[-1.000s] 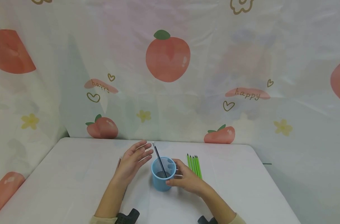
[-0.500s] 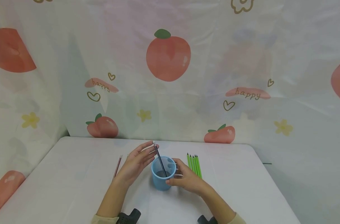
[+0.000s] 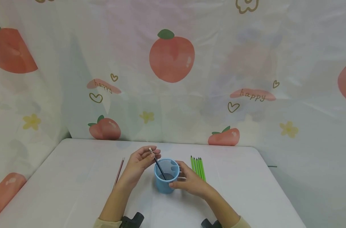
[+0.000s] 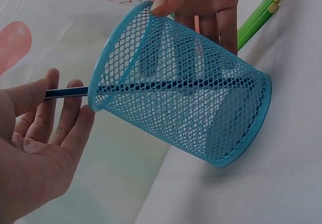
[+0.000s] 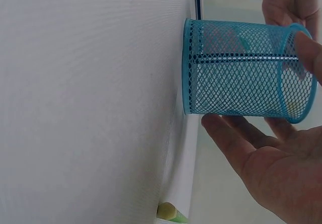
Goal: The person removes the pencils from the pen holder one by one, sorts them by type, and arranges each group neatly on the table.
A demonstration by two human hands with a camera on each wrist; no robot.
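A dark pencil (image 3: 158,167) with a white end leans inside a light-blue mesh pen cup (image 3: 163,186). My left hand (image 3: 136,167) pinches its upper part between thumb and fingers, above the rim. In the left wrist view, the pencil's lower length shows through the mesh of the cup (image 4: 176,108). My right hand (image 3: 191,183) holds the cup from the right, thumb near the rim and fingers around the far side. The cup stands upright on the table, its base seen in the right wrist view against the white surface.
Several green pencils (image 3: 198,168) lie side by side right of the cup, partly behind my right hand. A reddish-brown pencil (image 3: 118,173) lies left of my left forearm. The white table (image 3: 241,190) ends at a fruit-printed backdrop (image 3: 173,104).
My left hand has come from beside the pencil to pinching it. The pencil's top has tipped to the left. My right hand and the cup have stayed in place.
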